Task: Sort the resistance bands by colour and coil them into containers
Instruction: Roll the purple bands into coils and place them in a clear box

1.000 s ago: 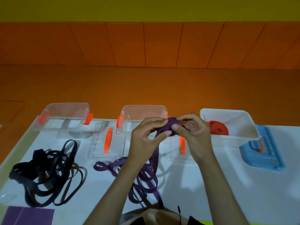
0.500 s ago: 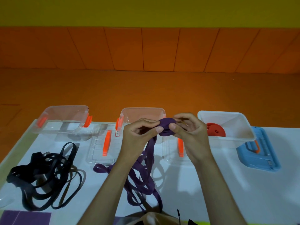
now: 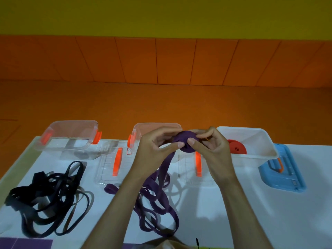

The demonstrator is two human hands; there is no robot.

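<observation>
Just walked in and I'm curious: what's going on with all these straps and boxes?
A person pinches a partly rolled purple band with the left hand and right hand, near the middle clear box. Its loose length trails down onto the white table. A red coil lies in the white box, and a tangle of black bands sits to the left.

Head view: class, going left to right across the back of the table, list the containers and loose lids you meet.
left clear container → clear lid with orange handle → middle clear container → white container holding a red coil → blue lid. The second clear lid, partly behind the hands, is left out.
</observation>
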